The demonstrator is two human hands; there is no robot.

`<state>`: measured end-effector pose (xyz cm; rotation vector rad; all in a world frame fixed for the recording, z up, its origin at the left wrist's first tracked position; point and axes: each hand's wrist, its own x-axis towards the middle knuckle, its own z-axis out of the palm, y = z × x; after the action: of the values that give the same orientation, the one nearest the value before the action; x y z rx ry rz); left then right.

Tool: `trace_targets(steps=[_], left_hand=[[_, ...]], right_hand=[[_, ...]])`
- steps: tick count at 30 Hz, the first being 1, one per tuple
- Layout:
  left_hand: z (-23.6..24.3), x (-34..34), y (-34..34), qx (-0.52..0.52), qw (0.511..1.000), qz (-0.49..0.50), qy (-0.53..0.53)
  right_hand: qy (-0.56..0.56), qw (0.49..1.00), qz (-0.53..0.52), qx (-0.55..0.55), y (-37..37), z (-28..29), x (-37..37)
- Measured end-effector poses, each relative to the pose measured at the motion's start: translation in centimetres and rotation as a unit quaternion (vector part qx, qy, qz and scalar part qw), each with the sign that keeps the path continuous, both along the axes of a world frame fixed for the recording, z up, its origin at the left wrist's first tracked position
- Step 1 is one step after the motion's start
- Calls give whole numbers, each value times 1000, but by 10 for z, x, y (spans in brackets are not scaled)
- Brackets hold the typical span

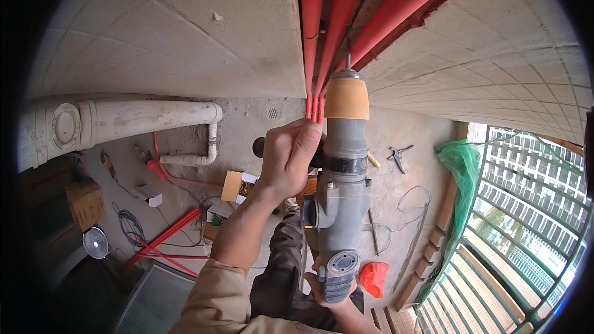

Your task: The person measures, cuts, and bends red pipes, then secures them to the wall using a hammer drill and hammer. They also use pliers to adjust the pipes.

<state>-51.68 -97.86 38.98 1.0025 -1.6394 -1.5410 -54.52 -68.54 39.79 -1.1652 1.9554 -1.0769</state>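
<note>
A grey rotary hammer drill [344, 210] with a yellow-orange collar is held upright in front of me. Its thin drill bit [348, 60] points up at the wall groove, where three red pipes [371, 21] run; I cannot tell whether the tip touches. My left hand [289, 156] is wrapped round the black side handle [258, 147], whose end sticks out to the left. Down at the tool's rear, my right hand [331, 291] grips the back handle, with most of its fingers hidden behind the tool body.
A thick pale drain pipe [142, 116] crosses the left side. Open cardboard boxes [232, 187], red pipes [176, 229], cable [131, 226] and a small fan [96, 242] lie below it. Right: pliers-like tool [399, 158], red bag [374, 279], green netting [461, 179], railing [495, 247].
</note>
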Motion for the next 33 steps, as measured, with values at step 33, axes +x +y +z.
trace_targets(steps=[33], left_hand=[[0, 15, 73, 26, 998, -52, 30]], right_hand=[[-67, 996, -5, 53, 72, 22, 34]])
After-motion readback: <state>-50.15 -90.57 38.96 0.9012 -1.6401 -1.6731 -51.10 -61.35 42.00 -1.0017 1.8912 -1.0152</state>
